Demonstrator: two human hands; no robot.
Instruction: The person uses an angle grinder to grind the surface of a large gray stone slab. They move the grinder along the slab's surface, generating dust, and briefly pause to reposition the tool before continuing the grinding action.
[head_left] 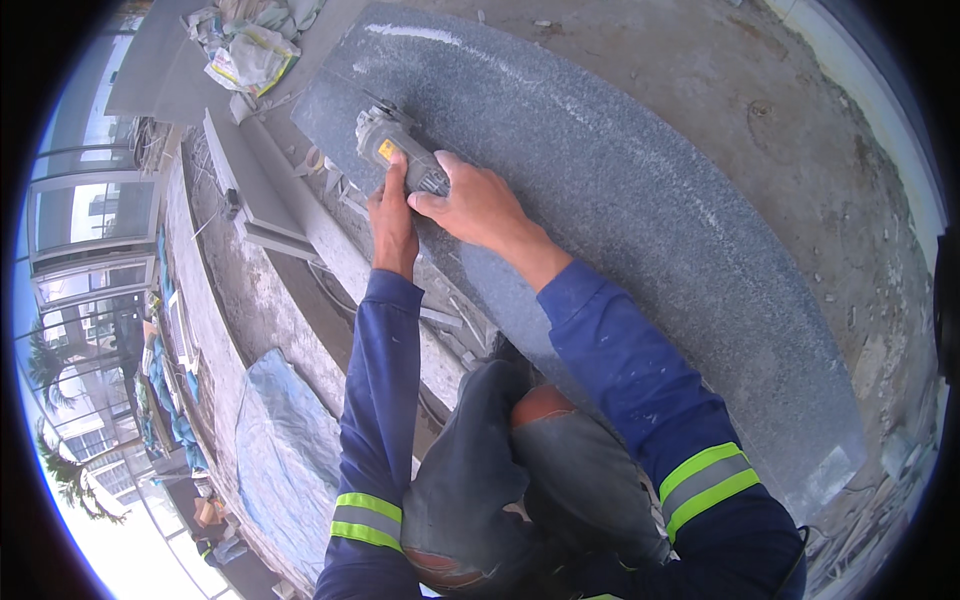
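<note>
A grey angle grinder (385, 133) with a yellow label and a metal disc at its head is on the long, speckled grey stone slab (650, 220), near the slab's upper left part. My left hand (394, 215) is wrapped round the grinder's body from the left, with fingers by the label. My right hand (470, 205) grips the rear of the body, its thumb reaching toward my left fingers. A pale streak runs along the slab's far edge. Whether the disc touches the stone I cannot tell.
Grey boards (255, 190) lie stacked left of the slab among scraps. A blue plastic sheet (280, 430) lies lower left, crumpled sacks (250, 60) at upper left. A glazed railing or wall (90, 230) runs along the far left. A dusty concrete floor (800, 130) lies right, beside a pale edge.
</note>
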